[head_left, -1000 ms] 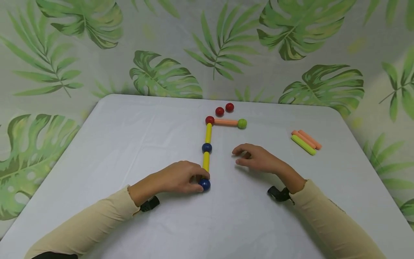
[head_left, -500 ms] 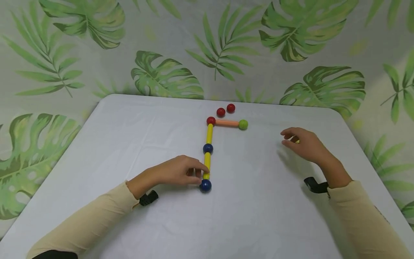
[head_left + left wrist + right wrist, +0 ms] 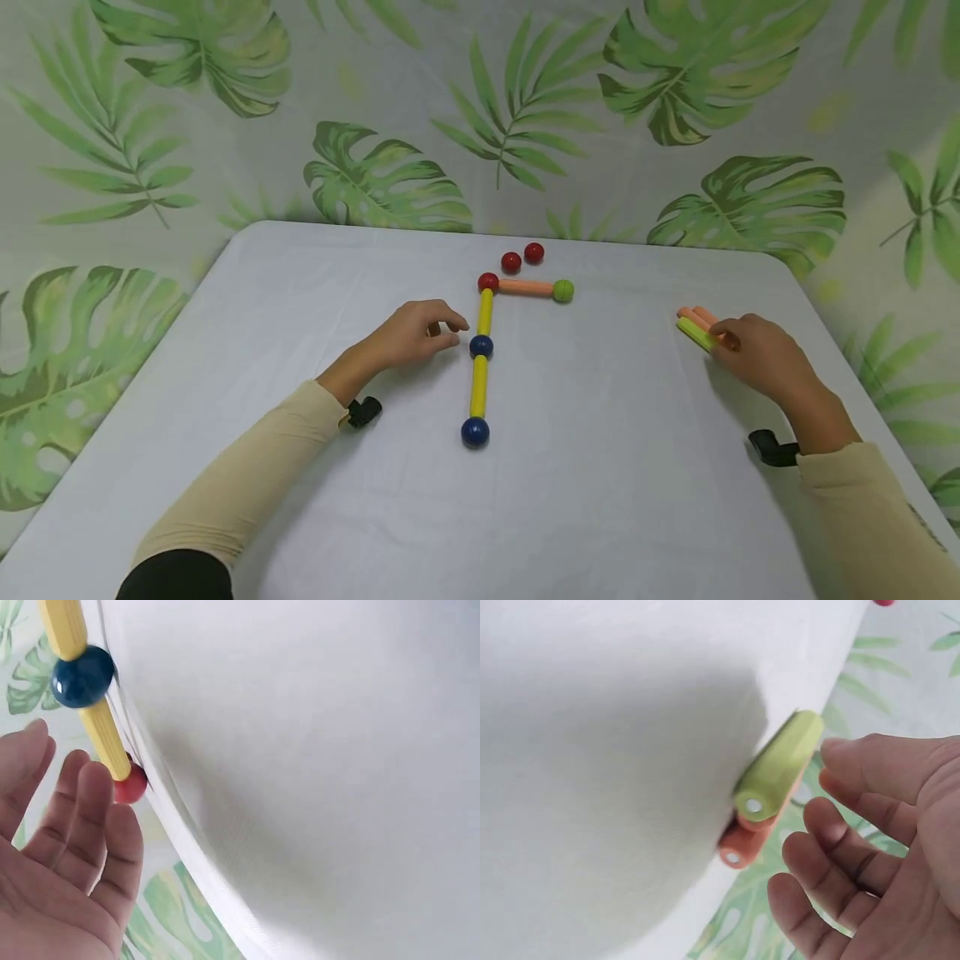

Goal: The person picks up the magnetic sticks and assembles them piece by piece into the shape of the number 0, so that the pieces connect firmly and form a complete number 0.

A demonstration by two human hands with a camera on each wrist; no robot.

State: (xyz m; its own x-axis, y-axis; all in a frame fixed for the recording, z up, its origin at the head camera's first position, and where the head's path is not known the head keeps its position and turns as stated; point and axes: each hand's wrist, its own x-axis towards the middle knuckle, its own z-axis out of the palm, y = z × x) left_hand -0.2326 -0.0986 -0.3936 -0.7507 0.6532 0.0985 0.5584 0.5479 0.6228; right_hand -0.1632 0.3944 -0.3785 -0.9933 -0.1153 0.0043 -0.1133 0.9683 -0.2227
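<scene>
Over the white cloth-covered tabletop (image 3: 600,475), the left hand (image 3: 416,335) hovers at nine o'clock of a glossy dark-blue ball (image 3: 482,346), its fingers loosely bent, released and gripping nothing. That ball sits mid-chain: a ridged yellow rod (image 3: 485,313) runs from it towards twelve o'clock to a glossy red ball (image 3: 488,283), and a second yellow rod (image 3: 478,387) towards six o'clock to a larger-looking blue ball (image 3: 475,432). From the red ball, a salmon-orange rod (image 3: 525,287) points to three o'clock and ends at a grooved green ball (image 3: 563,290). Two loose red balls (image 3: 512,262) lie near the red corner ball, between one and two o'clock. Well apart, at three o'clock of the chain, the right hand (image 3: 765,354) is at a faceted lime-green rod (image 3: 780,761) (a pale round spot marks its end) lying alongside loose orange rods (image 3: 742,846). Its fingers are bent but parted, grasping nothing; whether a fingertip touches the lime-green rod, I cannot tell.
</scene>
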